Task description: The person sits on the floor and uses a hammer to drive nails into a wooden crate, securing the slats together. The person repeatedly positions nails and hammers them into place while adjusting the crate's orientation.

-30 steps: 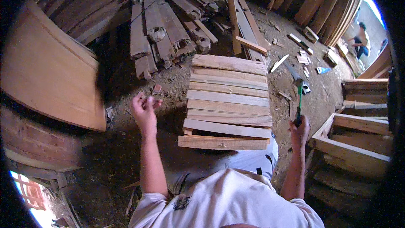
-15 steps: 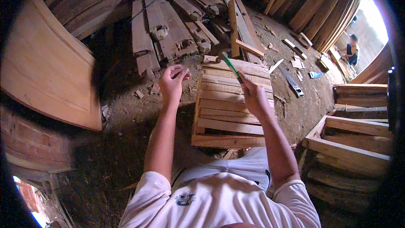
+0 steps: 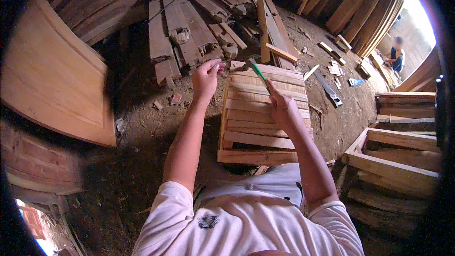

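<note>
The right hand (image 3: 284,106) is closed around the green handle of a hammer (image 3: 259,72), held over the upper half of a slatted wooden panel (image 3: 244,104) in the middle of the frame. The tool slants toward the panel's top left corner; whether its head touches the wood cannot be told. The left hand (image 3: 206,80) is raised just beside that same corner, fingertips drawn toward each other; whether they pinch something small cannot be told. The two hands are apart.

One second ago the right hand is off the panel's right side with the hammer upright, and the left hand is lower and farther left, fingers spread. Half a second ago the right hand is already about where it is now; since then the left hand has moved a little up and right, closer to the corner. Compared with the first frame, the panel sits slightly farther right and its left side shows.

A handsaw (image 3: 328,89) lies on the ground (image 3: 142,170) right of the panel, near a blue packet (image 3: 355,82). Rough planks (image 3: 189,28) fill the upper centre, and a wooden frame (image 3: 393,163) stands at lower right.
</note>
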Action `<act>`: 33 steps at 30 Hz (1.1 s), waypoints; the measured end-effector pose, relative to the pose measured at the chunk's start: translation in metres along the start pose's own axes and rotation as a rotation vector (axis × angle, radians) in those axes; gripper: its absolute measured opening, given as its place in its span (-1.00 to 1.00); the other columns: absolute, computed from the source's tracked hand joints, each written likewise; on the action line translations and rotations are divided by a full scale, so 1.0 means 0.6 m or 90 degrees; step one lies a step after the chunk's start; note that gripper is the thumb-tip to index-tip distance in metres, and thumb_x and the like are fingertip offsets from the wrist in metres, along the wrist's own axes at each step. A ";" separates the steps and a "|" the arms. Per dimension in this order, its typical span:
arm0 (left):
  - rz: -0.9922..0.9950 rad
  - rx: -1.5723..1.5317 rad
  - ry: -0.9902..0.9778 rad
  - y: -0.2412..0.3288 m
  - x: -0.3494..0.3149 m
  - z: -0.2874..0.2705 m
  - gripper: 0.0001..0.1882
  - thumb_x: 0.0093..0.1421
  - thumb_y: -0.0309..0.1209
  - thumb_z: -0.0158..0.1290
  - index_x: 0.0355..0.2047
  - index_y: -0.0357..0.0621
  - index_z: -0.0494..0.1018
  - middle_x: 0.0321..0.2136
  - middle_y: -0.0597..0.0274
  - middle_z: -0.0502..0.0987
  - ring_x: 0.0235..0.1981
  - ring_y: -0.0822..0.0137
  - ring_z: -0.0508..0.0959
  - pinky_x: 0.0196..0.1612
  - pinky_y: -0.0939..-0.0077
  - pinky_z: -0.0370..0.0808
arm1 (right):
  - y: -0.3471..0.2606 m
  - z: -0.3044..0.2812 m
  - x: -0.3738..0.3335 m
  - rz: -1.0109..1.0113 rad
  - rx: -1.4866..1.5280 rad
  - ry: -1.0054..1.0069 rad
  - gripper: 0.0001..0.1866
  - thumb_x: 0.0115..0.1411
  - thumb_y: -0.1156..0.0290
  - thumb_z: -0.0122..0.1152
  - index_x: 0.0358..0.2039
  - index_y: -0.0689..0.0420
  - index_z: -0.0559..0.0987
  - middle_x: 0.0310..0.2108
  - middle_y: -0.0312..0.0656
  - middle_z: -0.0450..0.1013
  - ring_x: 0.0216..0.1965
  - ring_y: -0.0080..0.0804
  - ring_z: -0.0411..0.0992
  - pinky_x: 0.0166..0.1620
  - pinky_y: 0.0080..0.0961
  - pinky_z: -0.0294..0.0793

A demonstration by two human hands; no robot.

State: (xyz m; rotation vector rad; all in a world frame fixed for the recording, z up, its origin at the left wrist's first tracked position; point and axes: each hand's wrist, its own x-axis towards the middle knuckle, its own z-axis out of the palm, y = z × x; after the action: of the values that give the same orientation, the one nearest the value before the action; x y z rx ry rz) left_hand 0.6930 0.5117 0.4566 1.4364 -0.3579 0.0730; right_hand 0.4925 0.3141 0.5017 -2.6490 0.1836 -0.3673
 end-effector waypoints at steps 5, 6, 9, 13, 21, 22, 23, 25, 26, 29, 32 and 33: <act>0.111 0.128 -0.020 -0.009 0.014 0.009 -0.84 0.31 -0.46 0.16 -0.16 -0.27 0.62 -0.37 0.13 0.73 -0.34 0.42 0.70 -0.28 0.51 0.55 | -0.001 0.004 0.000 0.029 -0.034 -0.004 -0.15 0.18 0.46 0.22 0.46 -0.27 0.18 -0.43 0.16 0.55 -0.40 0.18 0.57 -0.34 0.09 0.48; 0.120 0.122 -0.022 -0.011 0.020 0.012 -0.85 0.30 -0.45 0.19 -0.18 -0.25 0.63 -0.40 0.13 0.72 -0.36 0.42 0.70 -0.30 0.50 0.55 | -0.001 0.005 0.001 0.029 -0.032 0.000 -0.17 0.20 0.46 0.21 0.46 -0.27 0.18 -0.43 0.16 0.55 -0.41 0.19 0.57 -0.34 0.09 0.48; 0.160 0.217 -0.038 0.003 0.025 0.017 -0.87 0.26 -0.41 0.23 -0.23 -0.19 0.65 -0.44 0.14 0.71 -0.42 0.39 0.69 -0.34 0.47 0.54 | -0.014 -0.001 0.001 0.044 -0.034 0.002 -0.22 0.24 0.47 0.15 0.45 -0.27 0.20 -0.45 0.18 0.54 -0.43 0.18 0.57 -0.36 0.09 0.47; 0.204 0.256 -0.059 0.007 0.028 0.026 -0.87 0.23 -0.38 0.26 -0.27 -0.15 0.67 -0.47 0.14 0.68 -0.44 0.33 0.68 -0.35 0.45 0.54 | -0.018 -0.005 0.002 0.067 -0.015 -0.016 -0.27 0.27 0.47 0.08 0.45 -0.25 0.21 -0.47 0.19 0.54 -0.43 0.18 0.57 -0.36 0.07 0.49; 0.242 0.315 -0.134 0.021 0.034 0.019 -0.87 0.22 -0.41 0.26 -0.25 -0.15 0.66 -0.39 0.09 0.70 -0.39 0.24 0.70 -0.32 0.39 0.56 | -0.012 0.003 0.001 0.070 -0.018 0.022 -0.33 0.30 0.47 0.07 0.42 -0.21 0.28 -0.41 0.18 0.56 -0.39 0.17 0.58 -0.32 0.03 0.50; 0.273 0.291 -0.144 0.023 0.037 0.017 -0.87 0.21 -0.41 0.26 -0.25 -0.15 0.67 -0.39 0.08 0.70 -0.38 0.23 0.70 -0.32 0.37 0.56 | -0.013 0.004 0.002 0.069 -0.019 0.033 -0.34 0.30 0.48 0.10 0.40 -0.18 0.31 -0.38 0.18 0.57 -0.36 0.17 0.59 -0.30 0.01 0.52; 0.253 0.304 -0.166 0.026 0.039 0.015 -0.86 0.21 -0.41 0.26 -0.24 -0.15 0.66 -0.35 0.08 0.70 -0.34 0.20 0.70 -0.26 0.38 0.56 | -0.015 0.002 0.001 0.076 -0.034 0.025 -0.35 0.30 0.48 0.10 0.40 -0.17 0.32 -0.37 0.18 0.58 -0.34 0.17 0.59 -0.29 0.01 0.52; 0.209 0.332 -0.213 0.030 0.042 0.009 -0.84 0.21 -0.42 0.26 -0.21 -0.15 0.65 -0.27 0.08 0.71 -0.24 0.15 0.71 -0.15 0.39 0.57 | -0.025 -0.001 0.001 0.092 -0.059 0.006 -0.35 0.29 0.49 0.09 0.40 -0.15 0.32 -0.33 0.17 0.59 -0.32 0.17 0.60 -0.27 0.02 0.53; 0.222 0.338 -0.218 0.029 0.046 0.010 -0.84 0.20 -0.43 0.26 -0.21 -0.16 0.65 -0.26 0.09 0.71 -0.23 0.15 0.71 -0.14 0.38 0.57 | -0.023 -0.001 0.000 0.088 -0.049 0.006 -0.34 0.29 0.49 0.10 0.40 -0.15 0.32 -0.32 0.18 0.59 -0.31 0.17 0.60 -0.27 0.03 0.53; 0.272 0.344 -0.214 0.019 0.057 0.009 -0.85 0.19 -0.43 0.27 -0.23 -0.16 0.66 -0.31 0.09 0.70 -0.27 0.15 0.71 -0.18 0.36 0.57 | -0.023 0.000 -0.003 0.085 -0.024 -0.005 -0.33 0.28 0.49 0.11 0.40 -0.15 0.32 -0.31 0.18 0.59 -0.31 0.18 0.60 -0.26 0.04 0.53; 0.322 0.327 -0.188 0.003 0.065 0.011 -0.87 0.16 -0.41 0.29 -0.27 -0.13 0.68 -0.42 0.06 0.68 -0.41 0.14 0.70 -0.32 0.32 0.56 | -0.029 -0.004 -0.001 0.088 -0.023 -0.006 -0.33 0.28 0.50 0.11 0.40 -0.17 0.32 -0.33 0.19 0.58 -0.32 0.20 0.59 -0.27 0.04 0.53; 0.319 0.328 -0.189 0.001 0.067 0.011 -0.87 0.16 -0.40 0.29 -0.28 -0.13 0.68 -0.43 0.06 0.68 -0.41 0.13 0.70 -0.33 0.31 0.56 | -0.026 -0.001 -0.002 0.080 -0.029 0.010 -0.33 0.28 0.50 0.11 0.40 -0.17 0.31 -0.34 0.20 0.58 -0.33 0.20 0.59 -0.28 0.03 0.52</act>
State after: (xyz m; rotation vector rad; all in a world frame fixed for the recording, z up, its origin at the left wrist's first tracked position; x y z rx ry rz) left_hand 0.7296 0.4985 0.4694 1.8376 -0.9953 0.3830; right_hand 0.4924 0.3279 0.5093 -2.6637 0.3657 -0.3454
